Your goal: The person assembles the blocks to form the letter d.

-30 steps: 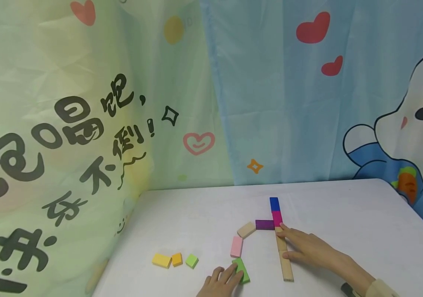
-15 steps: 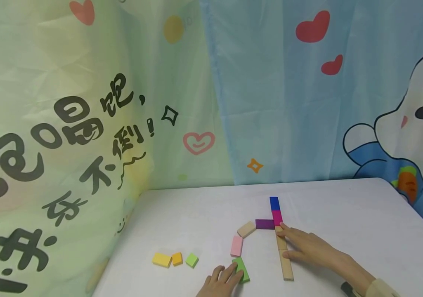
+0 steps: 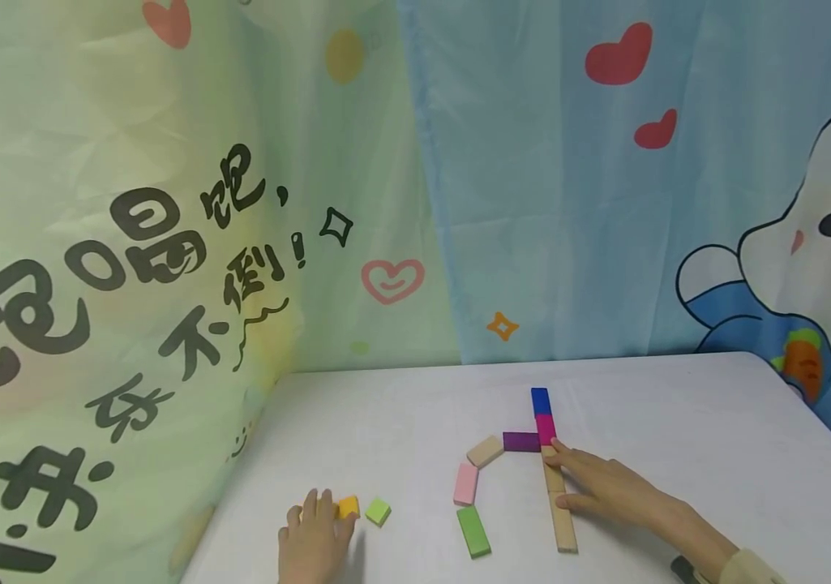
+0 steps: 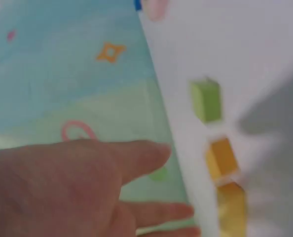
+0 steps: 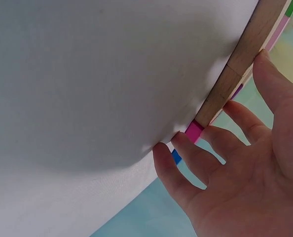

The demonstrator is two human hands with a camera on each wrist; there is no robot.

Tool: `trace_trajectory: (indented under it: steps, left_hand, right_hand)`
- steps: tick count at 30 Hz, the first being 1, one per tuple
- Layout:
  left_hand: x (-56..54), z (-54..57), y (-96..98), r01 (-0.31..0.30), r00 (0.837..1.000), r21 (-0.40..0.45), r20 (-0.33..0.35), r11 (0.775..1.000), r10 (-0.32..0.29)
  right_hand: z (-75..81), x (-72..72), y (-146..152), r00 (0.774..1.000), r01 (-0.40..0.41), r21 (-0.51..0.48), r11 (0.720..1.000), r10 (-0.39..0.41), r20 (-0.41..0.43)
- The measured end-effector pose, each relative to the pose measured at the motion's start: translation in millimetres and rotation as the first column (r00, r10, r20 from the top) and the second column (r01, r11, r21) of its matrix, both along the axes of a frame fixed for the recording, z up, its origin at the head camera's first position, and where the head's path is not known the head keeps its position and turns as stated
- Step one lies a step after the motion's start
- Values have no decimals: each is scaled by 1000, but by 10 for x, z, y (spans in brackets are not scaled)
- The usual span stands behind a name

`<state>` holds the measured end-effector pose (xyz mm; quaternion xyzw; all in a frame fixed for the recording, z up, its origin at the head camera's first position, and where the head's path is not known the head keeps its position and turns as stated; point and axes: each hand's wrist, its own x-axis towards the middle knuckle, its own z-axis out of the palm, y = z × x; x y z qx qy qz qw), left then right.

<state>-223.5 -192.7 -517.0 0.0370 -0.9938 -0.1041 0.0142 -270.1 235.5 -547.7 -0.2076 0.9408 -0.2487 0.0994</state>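
My left hand (image 3: 313, 542) is over the left side of the table, fingers extended. It hides the yellow block (image 4: 233, 212), which shows in the left wrist view beyond the fingertips. Right of it lie an orange block (image 3: 349, 508) and a light green block (image 3: 378, 512). My right hand (image 3: 615, 492) rests its fingertips and thumb along a straight row of two wooden blocks (image 3: 563, 531), a magenta block (image 3: 545, 430) and a blue block (image 3: 541, 401). From that row a purple block (image 3: 520, 442), a tan block (image 3: 486, 452), a pink block (image 3: 465, 484) and a green block (image 3: 473, 532) curve leftward.
All blocks lie flat on a white-covered table (image 3: 400, 414). Behind it hangs a printed curtain (image 3: 503, 203) with hearts and a cartoon bear. A dark object (image 3: 687, 569) shows below my right wrist.
My left hand has left the green block and moved left to the yellow block. The right hand stays at the wooden blocks, and the blocks keep their layout.
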Motion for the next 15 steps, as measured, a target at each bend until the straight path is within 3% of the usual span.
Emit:
trace_trajectory:
  steps: [3, 7, 11, 15]
  left_hand:
    - [-42, -69, -141, -25, 995, 21, 95, 999, 23]
    - [-40, -140, -180, -11, 993, 45, 116, 999, 6]
    - [-21, -145, -185, -18, 993, 40, 117, 999, 14]
    - [39, -192, -213, -38, 980, 18, 196, 999, 34]
  right_hand:
    - [-6, -1, 6, 1000, -2, 11, 1000, 3, -11]
    - [1, 7, 10, 1000, -12, 5, 1000, 12, -21]
    - [2, 14, 3, 1000, -8, -4, 1000, 8, -6]
    - [-33, 10, -25, 1000, -16, -9, 1000, 16, 1]
